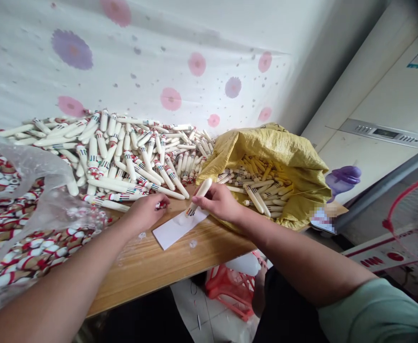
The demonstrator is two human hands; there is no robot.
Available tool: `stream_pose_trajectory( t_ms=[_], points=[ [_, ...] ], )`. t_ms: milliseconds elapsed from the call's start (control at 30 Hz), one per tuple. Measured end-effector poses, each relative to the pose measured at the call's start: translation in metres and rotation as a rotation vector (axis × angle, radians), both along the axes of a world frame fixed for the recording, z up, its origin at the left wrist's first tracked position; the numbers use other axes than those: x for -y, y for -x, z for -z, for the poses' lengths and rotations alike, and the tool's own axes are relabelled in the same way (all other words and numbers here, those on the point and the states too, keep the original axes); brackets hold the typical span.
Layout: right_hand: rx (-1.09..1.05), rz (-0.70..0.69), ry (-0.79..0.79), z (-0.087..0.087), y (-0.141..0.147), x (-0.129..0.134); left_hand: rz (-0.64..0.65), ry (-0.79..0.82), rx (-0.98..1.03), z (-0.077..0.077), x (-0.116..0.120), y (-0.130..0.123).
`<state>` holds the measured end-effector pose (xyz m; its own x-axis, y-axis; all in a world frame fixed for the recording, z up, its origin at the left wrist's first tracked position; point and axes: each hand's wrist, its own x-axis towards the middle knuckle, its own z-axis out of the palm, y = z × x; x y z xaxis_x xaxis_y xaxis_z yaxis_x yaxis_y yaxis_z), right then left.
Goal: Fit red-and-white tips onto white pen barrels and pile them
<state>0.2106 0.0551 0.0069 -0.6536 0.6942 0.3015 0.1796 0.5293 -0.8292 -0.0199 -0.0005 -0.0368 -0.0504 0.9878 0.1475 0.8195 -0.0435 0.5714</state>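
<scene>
My right hand point(219, 202) is closed around a thick white multicolour pen point(204, 189), its rounded end up and its coloured sliders low. The pen tilts over a white card point(178, 231) on the wooden table point(137, 274), its lower end at a whitish blob point(184, 220) there. Whether it touches cannot be seen. Left of the card, my left hand point(147, 212) has its fingers closed on a small red-and-white piece point(161, 205), mostly hidden. It looks like the pieces in the clear plastic bag point(48, 176) on the left.
A large pile of white pens point(130, 152) lies along the back against a flowered sheet point(137, 71). To the right, an open yellow woven sack point(276, 140) holds more pens, white and yellow. Under the table edge stands a red plastic stool point(226, 288). A fan guard point(412, 214) is far right.
</scene>
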Motion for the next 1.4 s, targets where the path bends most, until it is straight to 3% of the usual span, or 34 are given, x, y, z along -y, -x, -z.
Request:
stream_pose_trajectory(
  t_ms=[167,300,400,500,567,667,800,967,1167,1400],
  points=[
    [0.254,0.038,-0.165,0.004,0.016,-0.002,-0.022,0.040,-0.323,-0.001,0.001,0.004],
    [0.309,0.016,-0.148,0.006,0.019,-0.004,-0.007,0.108,-0.364,-0.004,0.002,0.007],
    [0.240,-0.014,-0.147,0.010,0.023,-0.008,-0.078,0.099,-0.209,-0.005,0.001,0.008],
    [0.198,0.000,-0.132,0.011,0.023,-0.012,-0.100,0.058,0.116,-0.008,0.003,0.004],
    [0.119,-0.010,-0.015,0.008,0.019,-0.013,-0.085,0.086,0.407,-0.012,0.007,-0.001],
    [-0.171,-0.012,0.251,0.000,0.014,-0.012,-0.068,0.138,0.794,-0.018,0.014,-0.007],
    [-0.564,0.027,0.469,-0.007,0.016,-0.006,-0.034,0.157,1.092,-0.020,0.019,-0.008],
    [-0.759,0.068,0.483,-0.004,0.030,0.003,-0.036,0.139,1.296,-0.020,0.019,-0.009],
    [-0.826,0.079,0.440,0.005,0.040,0.007,0.011,0.128,1.473,-0.021,0.022,-0.014],
    [-0.797,0.128,0.327,0.009,0.045,0.012,-0.011,0.120,1.495,-0.023,0.025,-0.024]
  ],
)
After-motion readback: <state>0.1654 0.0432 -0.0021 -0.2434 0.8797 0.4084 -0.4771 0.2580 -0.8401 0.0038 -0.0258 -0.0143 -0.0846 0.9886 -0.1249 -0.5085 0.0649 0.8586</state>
